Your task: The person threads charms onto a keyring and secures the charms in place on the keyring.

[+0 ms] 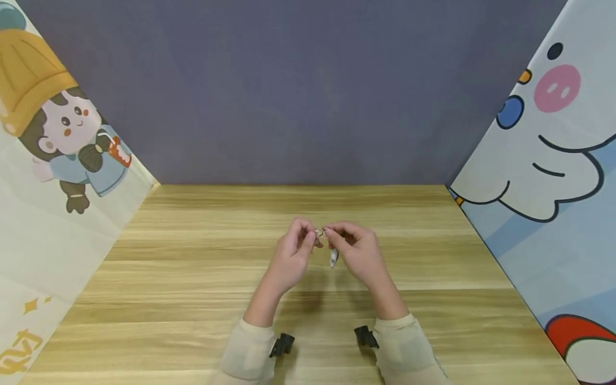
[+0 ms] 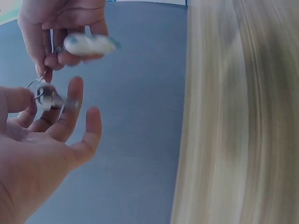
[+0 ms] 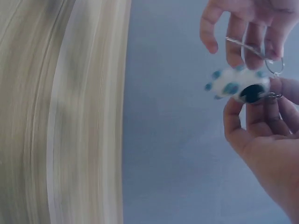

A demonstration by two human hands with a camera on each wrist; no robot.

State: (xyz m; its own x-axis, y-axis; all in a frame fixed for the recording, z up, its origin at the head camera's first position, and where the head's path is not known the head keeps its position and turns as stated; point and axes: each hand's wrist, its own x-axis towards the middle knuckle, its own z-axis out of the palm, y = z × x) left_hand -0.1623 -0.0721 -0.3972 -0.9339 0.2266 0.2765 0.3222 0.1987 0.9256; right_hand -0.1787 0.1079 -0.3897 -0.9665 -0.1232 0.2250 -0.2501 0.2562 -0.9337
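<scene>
Both hands are close together above the wooden table (image 1: 192, 299). A thin metal key ring (image 3: 274, 70) spans the small gap between their fingertips. My left hand (image 1: 291, 254) pinches one side of it with thumb and forefinger, the other fingers loosely bent. From that side hangs a blurred metal piece (image 2: 50, 97), seen edge-on as a thin strip in the right wrist view and probably a key. My right hand (image 1: 362, 254) pinches the ring's other side. Below its fingers dangles a white charm (image 3: 236, 86) with blue spots and a dark patch, on a short chain (image 3: 274, 95).
A plain grey panel (image 1: 298, 96) rises behind the table. Printed side panels flank it: a cartoon child (image 1: 69, 125) on the left, a white pig-nosed figure (image 1: 558, 133) on the right. Black wrist mounts (image 1: 282, 345) sit at both sleeves.
</scene>
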